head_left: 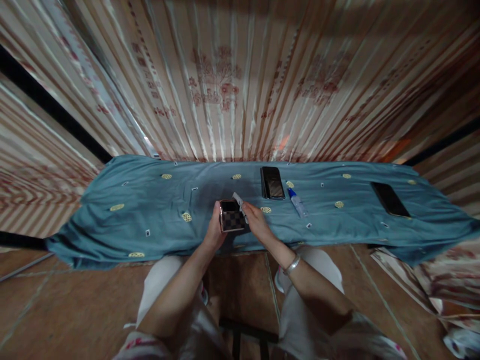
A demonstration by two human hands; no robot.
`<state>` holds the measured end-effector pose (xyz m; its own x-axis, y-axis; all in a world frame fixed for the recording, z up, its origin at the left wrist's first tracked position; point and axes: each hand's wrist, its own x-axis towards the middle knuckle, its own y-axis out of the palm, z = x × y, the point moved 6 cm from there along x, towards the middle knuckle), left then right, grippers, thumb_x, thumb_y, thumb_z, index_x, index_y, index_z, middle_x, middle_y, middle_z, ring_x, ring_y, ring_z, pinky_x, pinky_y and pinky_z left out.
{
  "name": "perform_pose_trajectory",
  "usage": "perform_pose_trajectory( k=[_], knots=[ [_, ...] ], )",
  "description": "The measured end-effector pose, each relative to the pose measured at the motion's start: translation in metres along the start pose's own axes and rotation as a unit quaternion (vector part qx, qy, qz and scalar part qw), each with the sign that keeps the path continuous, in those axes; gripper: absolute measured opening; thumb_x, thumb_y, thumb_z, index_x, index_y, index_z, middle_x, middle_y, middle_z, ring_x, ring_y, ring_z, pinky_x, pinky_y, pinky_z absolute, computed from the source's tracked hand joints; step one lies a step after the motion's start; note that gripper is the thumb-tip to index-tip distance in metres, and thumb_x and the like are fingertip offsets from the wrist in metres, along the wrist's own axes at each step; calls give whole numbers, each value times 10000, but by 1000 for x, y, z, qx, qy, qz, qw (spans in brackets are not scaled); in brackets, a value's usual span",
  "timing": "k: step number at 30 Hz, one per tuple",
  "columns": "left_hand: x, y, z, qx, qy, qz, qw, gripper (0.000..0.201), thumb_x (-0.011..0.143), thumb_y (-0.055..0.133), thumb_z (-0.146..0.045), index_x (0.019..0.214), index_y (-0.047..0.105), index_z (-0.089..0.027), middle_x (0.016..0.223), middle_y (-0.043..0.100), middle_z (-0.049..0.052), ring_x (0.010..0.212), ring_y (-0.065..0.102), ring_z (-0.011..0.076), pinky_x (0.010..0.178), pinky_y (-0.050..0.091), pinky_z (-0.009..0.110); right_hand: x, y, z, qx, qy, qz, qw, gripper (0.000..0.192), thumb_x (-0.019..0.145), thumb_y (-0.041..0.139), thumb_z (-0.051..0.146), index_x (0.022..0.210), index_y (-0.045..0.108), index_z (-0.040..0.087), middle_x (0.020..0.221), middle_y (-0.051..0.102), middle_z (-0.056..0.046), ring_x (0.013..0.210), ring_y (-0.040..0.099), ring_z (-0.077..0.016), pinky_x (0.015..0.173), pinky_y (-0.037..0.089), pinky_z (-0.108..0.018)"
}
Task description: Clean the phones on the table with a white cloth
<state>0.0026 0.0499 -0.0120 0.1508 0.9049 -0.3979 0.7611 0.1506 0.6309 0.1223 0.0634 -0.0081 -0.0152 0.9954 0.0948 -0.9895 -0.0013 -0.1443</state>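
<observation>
A teal-blue cloth [150, 210] dotted with yellow roundels and small white marks covers the table. On it lie two glossy black phones [272, 182] [390, 199] and a clear bottle with a blue cap [297, 202]. A black-and-grey checked case [232, 219] sits before cream curtains [232, 75] striped brown, printed with red motifs.

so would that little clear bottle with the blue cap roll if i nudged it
Probably: the small clear bottle with the blue cap lies on its side and looks round. The soft teal cloth should slow it. It looks light, likely plastic.
</observation>
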Motion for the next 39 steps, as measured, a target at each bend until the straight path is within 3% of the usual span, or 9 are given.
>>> perform_pose_trajectory(
  k=[5, 13, 17, 24, 32, 39],
  knots=[
    [4, -5, -10, -26, 39, -50, 998, 439, 893, 445, -529, 875, 668, -151, 772, 722, 56, 853, 693, 222, 796, 533, 330, -4, 12, -2, -52, -1, 12, 999, 395, 913, 397, 464, 976, 701, 221, 742, 638, -1, 720, 559, -178, 692, 421, -280],
    [5, -6, -5, -21, 28, -75, 997, 490, 932, 330, -508, 835, 678, -177, 705, 699, 43, 825, 689, 211, 778, 534, 326, -5, 17, 0, -42, -35, 16, 998, 388, 895, 418, 422, 1143, 668, 258, 1084, 699, 0, 1023, 621, -205, 930, 452, -332],
    [6, -4, -7, -17, 43, -69, 997, 467, 901, 389, -534, 835, 683, -177, 699, 701, 39, 809, 689, 215, 758, 539, 326, -4, 16, -1, -17, -32, 15, 999, 389, 890, 437, 419, 1164, 664, 262, 1185, 679, -1, 1121, 601, -225, 1005, 431, -373],
    [13, -10, -18, -54, 84, -74, 992, 464, 852, 452, -566, 838, 683, -164, 735, 698, 37, 802, 688, 203, 752, 530, 304, -10, 20, 3, -21, -41, 32, 998, 396, 894, 441, 443, 1148, 671, 247, 1224, 663, -21, 1169, 575, -209, 1037, 404, -345],
    [17, -18, -16, -76, 20, -92, 993, 465, 867, 408, -558, 836, 658, -167, 733, 687, 48, 705, 654, 193, 703, 526, 324, -15, 26, -3, -14, -8, 55, 998, 364, 893, 460, 373, 1204, 627, 285, 1201, 662, -6, 1127, 584, -210, 1022, 399, -371],
    [21, -14, -16, -79, 49, -91, 991, 391, 836, 478, -537, 768, 616, -177, 678, 668, 25, 674, 668, 178, 699, 528, 305, -18, 34, 2, -32, -34, 74, 996, 472, 750, 641, 274, 1218, 591, 247, 1217, 631, -32, 1119, 553, -221, 1010, 387, -366]
  ],
)
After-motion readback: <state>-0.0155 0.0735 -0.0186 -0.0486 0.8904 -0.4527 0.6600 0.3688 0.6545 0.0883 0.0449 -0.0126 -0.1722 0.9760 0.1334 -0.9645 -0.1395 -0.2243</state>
